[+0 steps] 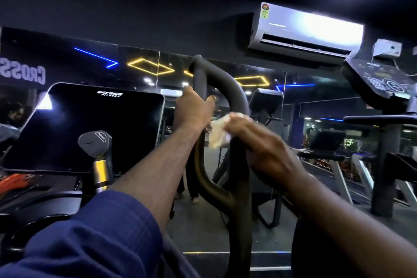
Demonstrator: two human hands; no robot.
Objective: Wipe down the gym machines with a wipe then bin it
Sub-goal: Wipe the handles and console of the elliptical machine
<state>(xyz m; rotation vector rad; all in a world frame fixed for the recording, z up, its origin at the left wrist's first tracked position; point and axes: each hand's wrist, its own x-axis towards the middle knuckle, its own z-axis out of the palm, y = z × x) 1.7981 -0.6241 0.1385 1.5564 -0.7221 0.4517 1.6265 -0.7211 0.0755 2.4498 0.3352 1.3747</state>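
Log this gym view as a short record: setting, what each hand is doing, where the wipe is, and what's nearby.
setting: dim gym, mirrored wall
left hand: gripping the left bar of the looped black handle
right hand: pressing the wipe against the handle's right bar
wipe: crumpled, whitish, under the right fingers
nearby: dark console screen at left, air conditioner high on the wall
bin: not in view

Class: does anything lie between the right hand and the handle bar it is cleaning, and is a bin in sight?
Only the wipe itself lies between the right hand and the looped handle. The left hand grips the loop's other side, clear of it. No bin is visible.
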